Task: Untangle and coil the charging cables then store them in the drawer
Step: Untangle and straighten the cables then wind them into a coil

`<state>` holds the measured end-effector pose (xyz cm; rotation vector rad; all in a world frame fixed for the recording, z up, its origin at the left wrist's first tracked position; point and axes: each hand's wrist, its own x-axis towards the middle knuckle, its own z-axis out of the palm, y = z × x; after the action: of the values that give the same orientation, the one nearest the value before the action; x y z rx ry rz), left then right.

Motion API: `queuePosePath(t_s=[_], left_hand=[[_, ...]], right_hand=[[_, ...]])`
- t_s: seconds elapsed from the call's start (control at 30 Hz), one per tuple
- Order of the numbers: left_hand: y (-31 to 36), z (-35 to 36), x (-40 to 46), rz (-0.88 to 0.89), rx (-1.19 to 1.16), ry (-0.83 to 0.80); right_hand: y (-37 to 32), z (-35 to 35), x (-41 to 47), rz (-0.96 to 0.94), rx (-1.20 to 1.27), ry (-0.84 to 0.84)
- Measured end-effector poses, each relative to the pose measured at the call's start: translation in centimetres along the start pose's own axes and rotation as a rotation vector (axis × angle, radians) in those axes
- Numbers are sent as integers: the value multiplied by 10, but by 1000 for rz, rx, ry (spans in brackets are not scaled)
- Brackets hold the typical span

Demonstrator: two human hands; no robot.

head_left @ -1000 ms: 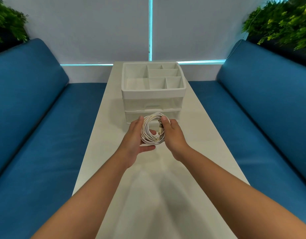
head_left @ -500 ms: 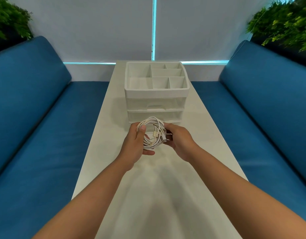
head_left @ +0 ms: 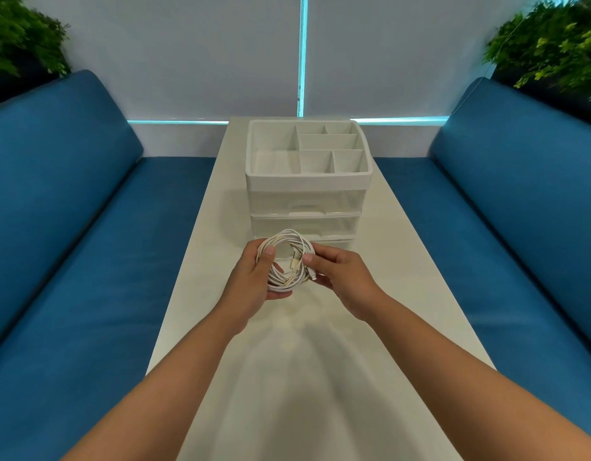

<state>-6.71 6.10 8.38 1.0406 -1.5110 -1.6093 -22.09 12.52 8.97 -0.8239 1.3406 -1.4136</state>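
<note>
A coil of white charging cables is held above the white table, just in front of the drawer unit. My left hand grips the coil's left side, thumb over the loops and fingers underneath. My right hand pinches the coil's right side, where two plug ends lie against the loops. The white drawer unit has a divided open tray on top and clear drawers below, all closed. Its lowest drawer is partly hidden behind the coil.
Blue sofa benches run along both sides of the narrow table, the left bench and the right bench. Green plants stand behind each backrest. A white wall with a glowing strip closes the far end.
The coil was turned from upright to a flatter tilt between my hands. My right hand shifted its hold from the coil's top to its right side near the plugs.
</note>
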Motion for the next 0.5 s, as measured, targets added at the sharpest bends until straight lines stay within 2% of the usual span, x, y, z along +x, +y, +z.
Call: queuePosePath(t_s=[0.17, 0.3, 0.5], left_hand=[[-4, -2, -2, -15, -42, 16], [-6, -8, -2, -11, -71, 40], [-4, -23, -1, -2, -73, 109]], right_hand=[[3, 0, 4, 30, -12, 0], [6, 0, 15, 77, -22, 109], [12, 5, 48, 218, 253, 288]])
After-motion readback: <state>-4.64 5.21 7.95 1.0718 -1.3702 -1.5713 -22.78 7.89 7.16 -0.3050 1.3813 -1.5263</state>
